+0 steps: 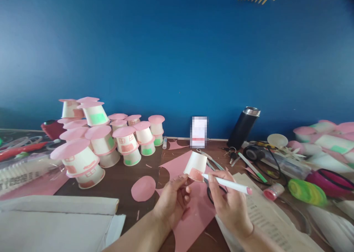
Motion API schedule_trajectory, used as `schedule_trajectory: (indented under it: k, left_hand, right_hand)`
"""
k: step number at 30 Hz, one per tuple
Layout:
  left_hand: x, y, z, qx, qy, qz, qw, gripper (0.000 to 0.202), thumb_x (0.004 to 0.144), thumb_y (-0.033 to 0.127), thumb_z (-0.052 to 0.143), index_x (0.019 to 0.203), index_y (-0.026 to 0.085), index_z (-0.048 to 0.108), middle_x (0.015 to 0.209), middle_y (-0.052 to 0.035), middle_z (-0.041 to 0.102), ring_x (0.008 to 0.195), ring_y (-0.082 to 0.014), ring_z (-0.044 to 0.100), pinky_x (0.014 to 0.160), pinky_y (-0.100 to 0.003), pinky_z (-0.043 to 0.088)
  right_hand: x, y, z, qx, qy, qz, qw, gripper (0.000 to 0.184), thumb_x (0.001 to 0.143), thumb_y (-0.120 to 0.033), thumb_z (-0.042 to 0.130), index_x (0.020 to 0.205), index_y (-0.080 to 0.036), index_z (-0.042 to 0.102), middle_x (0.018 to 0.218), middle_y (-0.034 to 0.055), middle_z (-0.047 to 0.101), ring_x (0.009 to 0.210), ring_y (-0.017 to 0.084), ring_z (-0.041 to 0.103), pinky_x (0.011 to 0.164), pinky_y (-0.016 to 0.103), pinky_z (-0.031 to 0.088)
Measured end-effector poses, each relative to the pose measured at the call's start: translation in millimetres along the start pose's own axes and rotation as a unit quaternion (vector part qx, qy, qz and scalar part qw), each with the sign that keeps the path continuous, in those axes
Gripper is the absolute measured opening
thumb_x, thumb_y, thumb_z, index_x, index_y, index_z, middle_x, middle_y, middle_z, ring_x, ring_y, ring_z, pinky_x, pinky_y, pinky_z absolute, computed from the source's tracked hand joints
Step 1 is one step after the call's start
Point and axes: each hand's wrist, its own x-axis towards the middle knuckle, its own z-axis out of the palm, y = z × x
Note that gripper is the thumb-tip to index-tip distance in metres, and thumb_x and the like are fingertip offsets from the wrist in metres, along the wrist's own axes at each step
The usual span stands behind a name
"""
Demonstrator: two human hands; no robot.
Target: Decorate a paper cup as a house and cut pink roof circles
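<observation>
My left hand [173, 198] grips a small white paper cup [195, 165] with a pink patch on its side, held tilted above the table. My right hand [228, 198] holds a white marker [228, 183] with a pink end cap, its tip touching the cup's pink patch. Beneath both hands lies a pink paper sheet [193, 218] with a round hole cut out of it. A cut pink paper circle [143, 188] rests on the brown table to the left. Scissors [212, 165] lie just behind the cup.
Stacked paper-cup houses with pink roofs [96, 141] stand at left. A black flask [243, 127] leans on the blue wall. Printed paper [265, 215], a green tape dispenser [306, 191], cables [262, 154], more cup pieces [329, 137] fill the right. Cardboard [55, 218] lies front left.
</observation>
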Motion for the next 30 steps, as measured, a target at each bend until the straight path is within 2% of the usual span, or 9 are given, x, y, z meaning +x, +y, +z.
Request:
schedule_trajectory:
  k: [8, 16, 22, 26, 30]
  left_hand:
    - [0.4, -2.3, 0.4, -0.008, -0.003, 0.033, 0.999, 0.008, 0.086, 0.02, 0.066, 0.082, 0.013, 0.063, 0.071, 0.0, 0.066, 0.046, -0.0036, 0.055, 0.041, -0.01, 0.041]
    - [-0.4, -2.0, 2.6, -0.007, -0.004, 0.043, 0.999, 0.01, 0.083, 0.02, 0.069, 0.08, 0.013, 0.062, 0.073, -0.0001, 0.066, 0.046, -0.003, 0.054, 0.039, -0.011, 0.04]
    - [0.3, -2.9, 2.0, 0.012, -0.012, 0.036, 0.999, 0.013, 0.085, 0.024, 0.067, 0.079, 0.013, 0.063, 0.062, 0.0024, 0.062, 0.04, -0.0035, 0.05, 0.036, -0.012, 0.036]
    - [1.0, -5.0, 1.6, 0.017, -0.026, 0.058, 0.998, 0.014, 0.08, 0.025, 0.073, 0.08, 0.014, 0.064, 0.071, 0.0019, 0.066, 0.045, -0.0025, 0.053, 0.041, -0.011, 0.039]
    - [1.3, -5.6, 1.1, 0.035, -0.039, 0.052, 0.997, 0.022, 0.075, 0.031, 0.078, 0.08, 0.014, 0.065, 0.061, 0.0026, 0.063, 0.042, -0.0041, 0.051, 0.036, -0.012, 0.031]
  right_hand:
    - [1.5, -4.2, -0.7, 0.025, -0.011, -0.013, 1.0, 0.01, 0.097, -0.029, 0.052, 0.096, -0.024, 0.062, 0.083, 0.0024, 0.066, 0.08, 0.022, 0.064, 0.082, 0.038, 0.049]
    - [0.0, 0.7, 0.3, 0.022, -0.011, -0.002, 1.0, 0.01, 0.097, -0.029, 0.053, 0.096, -0.024, 0.061, 0.087, 0.0033, 0.065, 0.083, 0.023, 0.064, 0.081, 0.038, 0.048]
    - [0.6, -4.2, -0.4, 0.032, -0.017, -0.015, 0.999, 0.009, 0.097, -0.027, 0.053, 0.097, -0.025, 0.062, 0.087, 0.0023, 0.067, 0.084, 0.022, 0.064, 0.083, 0.037, 0.047]
    - [1.6, -6.7, 0.2, 0.032, -0.024, -0.032, 0.999, 0.009, 0.097, -0.026, 0.054, 0.099, -0.026, 0.062, 0.088, 0.0025, 0.07, 0.087, 0.022, 0.065, 0.086, 0.037, 0.046]
    - [2.0, -5.1, 0.9, 0.027, -0.015, -0.036, 0.999, 0.009, 0.097, -0.026, 0.054, 0.1, -0.025, 0.062, 0.088, 0.004, 0.072, 0.087, 0.023, 0.066, 0.087, 0.04, 0.047]
